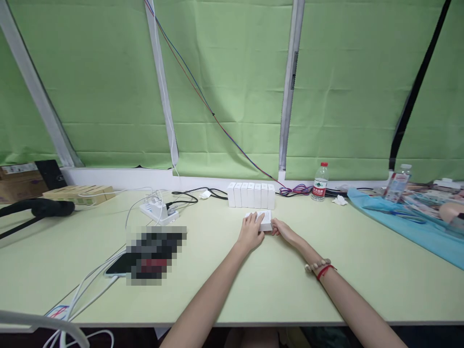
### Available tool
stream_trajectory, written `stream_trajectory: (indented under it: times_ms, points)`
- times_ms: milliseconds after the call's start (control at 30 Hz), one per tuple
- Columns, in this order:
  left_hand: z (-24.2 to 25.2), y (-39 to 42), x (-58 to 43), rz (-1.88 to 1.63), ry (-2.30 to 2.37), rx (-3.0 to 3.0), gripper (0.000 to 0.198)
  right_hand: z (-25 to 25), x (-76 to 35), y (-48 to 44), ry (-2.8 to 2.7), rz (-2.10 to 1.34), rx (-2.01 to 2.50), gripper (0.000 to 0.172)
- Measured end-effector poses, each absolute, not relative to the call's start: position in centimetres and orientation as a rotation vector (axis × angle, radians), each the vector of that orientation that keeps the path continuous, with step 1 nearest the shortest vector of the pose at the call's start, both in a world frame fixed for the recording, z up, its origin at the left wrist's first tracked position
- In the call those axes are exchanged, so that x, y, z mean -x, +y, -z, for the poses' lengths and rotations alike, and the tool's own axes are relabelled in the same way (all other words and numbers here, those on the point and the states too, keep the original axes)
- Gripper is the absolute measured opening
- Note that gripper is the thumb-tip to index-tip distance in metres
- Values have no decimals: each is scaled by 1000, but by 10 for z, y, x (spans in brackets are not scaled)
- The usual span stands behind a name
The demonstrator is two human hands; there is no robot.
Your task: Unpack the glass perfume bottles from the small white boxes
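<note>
Centrally: one small white box (267, 222), before a row of cartons (251, 195) on the table (206, 241); left hand (251, 232) clamped on it; right hand (282, 229) curled at its right end, grip indiscernible.

Free to pass on the left between the left hand (250, 232) and the pixelated dark items (155, 253), and on the right over bare tabletop (362, 251) as far as the blue sheet (431, 234). Blocked straight ahead by the row of upright white boxes (251, 195), with a red-capped bottle (319, 183) standing farther right, near cables (297, 190).
</note>
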State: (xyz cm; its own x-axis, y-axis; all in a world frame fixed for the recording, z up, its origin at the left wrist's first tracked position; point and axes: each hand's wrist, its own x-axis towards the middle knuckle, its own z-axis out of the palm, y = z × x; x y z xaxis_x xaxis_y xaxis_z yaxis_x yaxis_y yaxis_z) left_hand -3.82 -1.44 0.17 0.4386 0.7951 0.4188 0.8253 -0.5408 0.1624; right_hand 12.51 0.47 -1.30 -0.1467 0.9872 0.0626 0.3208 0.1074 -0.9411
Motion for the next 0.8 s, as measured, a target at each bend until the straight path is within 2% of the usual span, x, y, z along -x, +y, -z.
stream_trajectory:
  times_ms: [133,300,500,800]
  points:
    - [-3,-15,38,699,-1459,2613,61,15,-126,6,-1629,-1038,1305,36]
    - [-3,-14,39,722,-1479,2608,61,18,-127,7,-1693,-960,1287,26]
    - [-2,-13,39,731,-1473,2614,63,20,-126,9,-1577,-1023,1326,37]
    - [-4,-15,39,700,-1476,2607,62,14,-124,5,-1527,-1068,1344,39]
